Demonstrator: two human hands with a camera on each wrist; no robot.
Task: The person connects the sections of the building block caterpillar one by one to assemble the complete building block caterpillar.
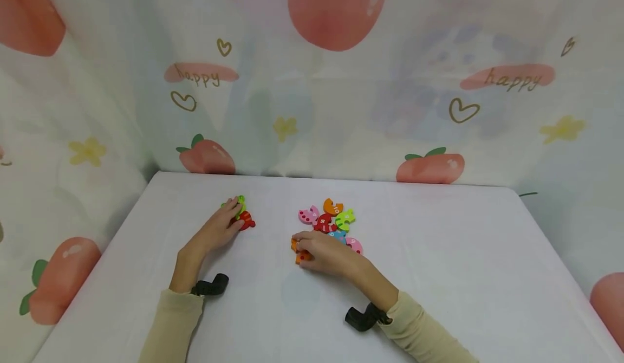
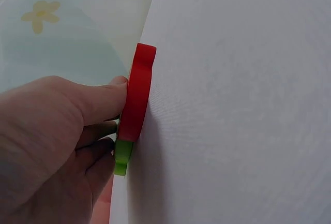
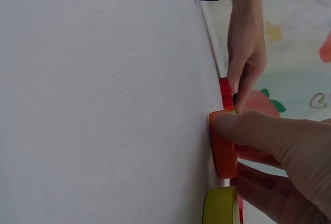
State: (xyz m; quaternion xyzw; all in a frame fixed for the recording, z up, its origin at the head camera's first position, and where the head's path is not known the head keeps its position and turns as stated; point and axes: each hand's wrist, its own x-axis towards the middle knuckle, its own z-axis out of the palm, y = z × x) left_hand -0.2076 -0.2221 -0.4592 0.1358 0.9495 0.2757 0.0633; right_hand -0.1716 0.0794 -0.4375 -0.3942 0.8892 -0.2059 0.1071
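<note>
In the head view, our left hand [image 1: 219,229] sits at about 9 to 10 o'clock from our right hand [image 1: 325,251]. The left fingers lie loosely extended over the green piece [image 1: 240,208], with the red piece [image 1: 246,220] beside it, at about 2 o'clock from the palm. Our right hand curls around the orange piece [image 1: 303,257] on the tabletop [image 1: 439,276]; we cannot tell whether all the orange showing there is one piece. At 12 o'clock from this hand is a cluster: around a crimson piece [image 1: 322,222] we find a small orange one [image 1: 333,207] at 1, a pink one [image 1: 307,215] at 10, a lime one [image 1: 345,220] near 3 and a blue one [image 1: 337,235] at 4.

In the left wrist view, our thumb and fingers rest against the red and green pieces, which meet edge to edge, green at the 6 o'clock end.

In the right wrist view, our thumb and fingers pinch the orange piece, with a yellowish piece [image 3: 218,207] just beside it at 6 o'clock.

We judge the step in hand to be arranging pieces: the left hand steadies its pair and the right positions orange. The next move probably calls for lining up its edge before letting go.
</note>
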